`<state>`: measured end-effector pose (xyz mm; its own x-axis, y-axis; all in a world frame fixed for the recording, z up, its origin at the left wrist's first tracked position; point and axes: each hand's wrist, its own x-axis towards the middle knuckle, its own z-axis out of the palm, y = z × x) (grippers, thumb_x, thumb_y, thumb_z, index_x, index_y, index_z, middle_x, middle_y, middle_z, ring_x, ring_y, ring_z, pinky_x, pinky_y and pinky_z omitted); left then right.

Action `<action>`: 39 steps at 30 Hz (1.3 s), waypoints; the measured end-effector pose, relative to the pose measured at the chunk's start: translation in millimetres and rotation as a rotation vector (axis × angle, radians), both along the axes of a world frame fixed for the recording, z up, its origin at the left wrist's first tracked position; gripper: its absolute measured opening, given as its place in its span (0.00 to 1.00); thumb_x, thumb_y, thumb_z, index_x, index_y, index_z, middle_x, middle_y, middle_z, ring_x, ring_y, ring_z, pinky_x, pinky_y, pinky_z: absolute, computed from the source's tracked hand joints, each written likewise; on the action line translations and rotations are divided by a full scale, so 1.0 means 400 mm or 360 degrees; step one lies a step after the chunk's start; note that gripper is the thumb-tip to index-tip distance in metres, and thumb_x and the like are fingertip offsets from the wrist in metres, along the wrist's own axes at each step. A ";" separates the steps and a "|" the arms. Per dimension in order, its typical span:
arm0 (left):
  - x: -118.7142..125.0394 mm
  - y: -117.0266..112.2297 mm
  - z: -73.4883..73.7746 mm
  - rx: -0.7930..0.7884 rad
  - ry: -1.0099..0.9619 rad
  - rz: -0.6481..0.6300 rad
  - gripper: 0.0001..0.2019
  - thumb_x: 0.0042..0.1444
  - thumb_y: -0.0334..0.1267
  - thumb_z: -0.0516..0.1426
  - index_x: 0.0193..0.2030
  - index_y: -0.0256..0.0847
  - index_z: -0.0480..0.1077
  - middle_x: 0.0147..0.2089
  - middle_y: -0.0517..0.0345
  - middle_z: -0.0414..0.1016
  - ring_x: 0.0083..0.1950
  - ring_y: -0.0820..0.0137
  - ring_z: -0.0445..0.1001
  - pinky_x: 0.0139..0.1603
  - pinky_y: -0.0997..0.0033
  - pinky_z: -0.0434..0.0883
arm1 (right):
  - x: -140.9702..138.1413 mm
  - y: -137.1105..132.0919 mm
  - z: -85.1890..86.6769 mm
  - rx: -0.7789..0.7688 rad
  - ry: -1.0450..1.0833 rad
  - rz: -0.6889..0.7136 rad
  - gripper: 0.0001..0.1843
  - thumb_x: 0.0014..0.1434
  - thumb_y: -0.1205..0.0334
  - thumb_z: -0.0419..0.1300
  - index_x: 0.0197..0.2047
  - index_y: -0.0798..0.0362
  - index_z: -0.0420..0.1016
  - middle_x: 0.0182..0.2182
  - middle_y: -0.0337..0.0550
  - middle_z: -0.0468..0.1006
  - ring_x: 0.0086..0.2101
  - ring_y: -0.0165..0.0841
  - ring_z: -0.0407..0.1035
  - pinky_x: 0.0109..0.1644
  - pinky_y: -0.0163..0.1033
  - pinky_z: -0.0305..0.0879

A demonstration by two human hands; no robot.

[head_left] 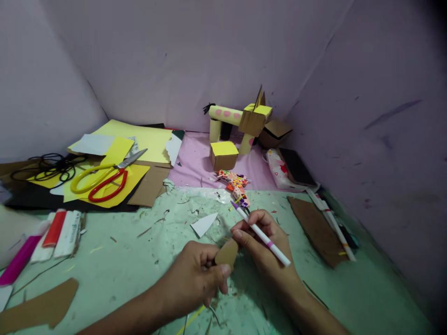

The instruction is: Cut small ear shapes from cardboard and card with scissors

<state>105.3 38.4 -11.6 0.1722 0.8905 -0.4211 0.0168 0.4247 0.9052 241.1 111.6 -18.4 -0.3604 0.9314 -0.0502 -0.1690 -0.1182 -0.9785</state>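
Between my two hands is a small rounded piece of brown cardboard (226, 255). My left hand (200, 272) pinches its lower left side between thumb and fingers. The thumb and a fingertip of my right hand (267, 242) touch its upper right edge. A white marker (267, 241) with a purple tip and purple band also rests in my right hand, its tip pointing up and left. Just beyond my hands lies a white paper triangle (204, 224). Farther on are colourful patterned scraps (237, 184).
A cardboard animal figure (226, 113) with pink spots stands at the back, near a yellow-topped cardboard box (224, 156). Scissors (108, 179) lie on yellow paper at left, near black cord (52, 167). Glue tubes (57, 232) are nearer. Brown cardboard (316, 230) lies at right.
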 end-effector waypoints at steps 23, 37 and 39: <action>0.013 0.018 -0.006 -0.0272 -0.0033 0.0320 0.13 0.54 0.41 0.51 0.20 0.41 0.60 0.08 0.72 0.57 0.08 0.81 0.52 0.07 0.83 0.49 | 0.042 -0.065 0.013 0.0534 -0.0712 -0.0170 0.04 0.49 0.57 0.62 0.27 0.45 0.79 0.18 0.38 0.77 0.18 0.33 0.68 0.19 0.34 0.60; 0.025 0.013 -0.012 -0.0250 0.0087 0.0309 0.17 0.54 0.40 0.50 0.15 0.41 0.59 0.09 0.70 0.57 0.09 0.82 0.53 0.08 0.83 0.49 | 0.047 -0.050 -0.009 0.0948 -0.0678 0.0075 0.03 0.52 0.64 0.60 0.28 0.49 0.74 0.22 0.40 0.78 0.22 0.32 0.71 0.23 0.34 0.64; 0.024 0.012 -0.012 -0.0233 0.0079 0.0299 0.17 0.54 0.41 0.51 0.15 0.41 0.59 0.10 0.69 0.58 0.09 0.81 0.54 0.08 0.83 0.49 | 0.045 -0.059 -0.009 0.0902 -0.0673 0.0032 0.05 0.53 0.62 0.59 0.26 0.49 0.74 0.21 0.40 0.77 0.22 0.32 0.70 0.24 0.35 0.63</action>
